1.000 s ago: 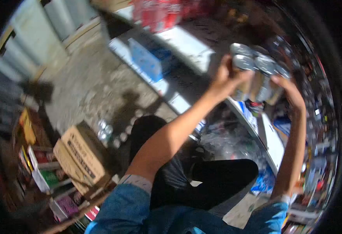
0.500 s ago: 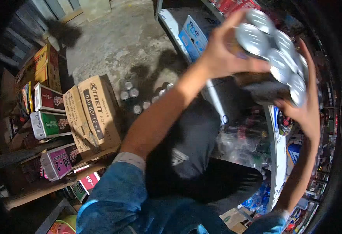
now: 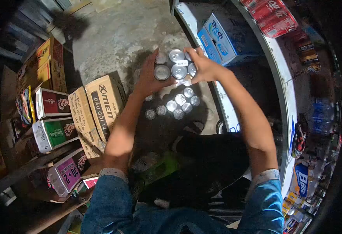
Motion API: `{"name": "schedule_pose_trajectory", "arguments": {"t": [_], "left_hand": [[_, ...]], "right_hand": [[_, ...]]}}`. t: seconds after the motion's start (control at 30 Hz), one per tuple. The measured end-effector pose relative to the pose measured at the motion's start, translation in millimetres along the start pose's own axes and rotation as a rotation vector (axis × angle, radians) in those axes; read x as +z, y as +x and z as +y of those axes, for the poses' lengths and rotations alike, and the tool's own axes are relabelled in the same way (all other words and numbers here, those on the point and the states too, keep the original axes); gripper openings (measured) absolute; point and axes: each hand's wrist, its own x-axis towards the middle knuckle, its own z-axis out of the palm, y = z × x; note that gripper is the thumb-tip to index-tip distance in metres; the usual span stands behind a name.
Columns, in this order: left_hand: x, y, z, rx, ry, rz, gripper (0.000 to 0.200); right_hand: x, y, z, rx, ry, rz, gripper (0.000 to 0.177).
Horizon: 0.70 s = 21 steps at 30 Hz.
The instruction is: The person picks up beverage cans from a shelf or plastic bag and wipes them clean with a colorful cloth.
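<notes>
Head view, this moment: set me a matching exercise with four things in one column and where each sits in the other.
Things:
1. silver cans pack
2. blue carton
3. brown carton
4. red packs

Places:
A. top right corner of the view
B. between the left hand and the right hand, fingers on its sides
C. lower left of the left hand
D. just right of the right hand

Pairs: 1-B; 2-D; 3-C; 4-A

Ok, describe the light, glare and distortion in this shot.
Head view: fisheye bends the white shelf edge into an arc, with black corners; hard light glares off the tops of the cans between the left hand and right hand; dark shadows fall on the concrete floor; the cartons are dim.
</notes>
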Motion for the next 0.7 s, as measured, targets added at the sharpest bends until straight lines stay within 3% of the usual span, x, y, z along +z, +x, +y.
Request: {"name": "schedule_pose_trajectory", "arguments": {"t": [0.13, 0.37, 0.43, 0.57, 0.63, 0.7], "left_hand": [[25, -3, -30, 0.095, 0.104, -0.095, 0.131], [52, -3, -50, -0.043, 0.047, -0.227, 0.134], [60, -6, -57, -0.083, 0.113, -0.235, 0.135], [72, -12, -78, -0.084, 0.214, -0.266, 0.139], [73, -17, -81, -0.234, 0.208, -0.364, 0.136], [77, -22, -85, -0.225, 0.287, -0.370, 0.133]], "right_hand": [[45, 12, 33, 0.028, -0.039, 0.072, 0.119], [69, 20, 41, 0.322, -0.175, -0.017, 0.115], [84, 27, 51, 0.306, -0.174, 0.035, 0.112], [107, 46, 71, 0.364, -0.152, -0.073, 0.113], [131, 46, 77, 0.243, -0.201, 0.021, 0.114], [148, 49, 84, 0.294, -0.131, -0.014, 0.113]]}}
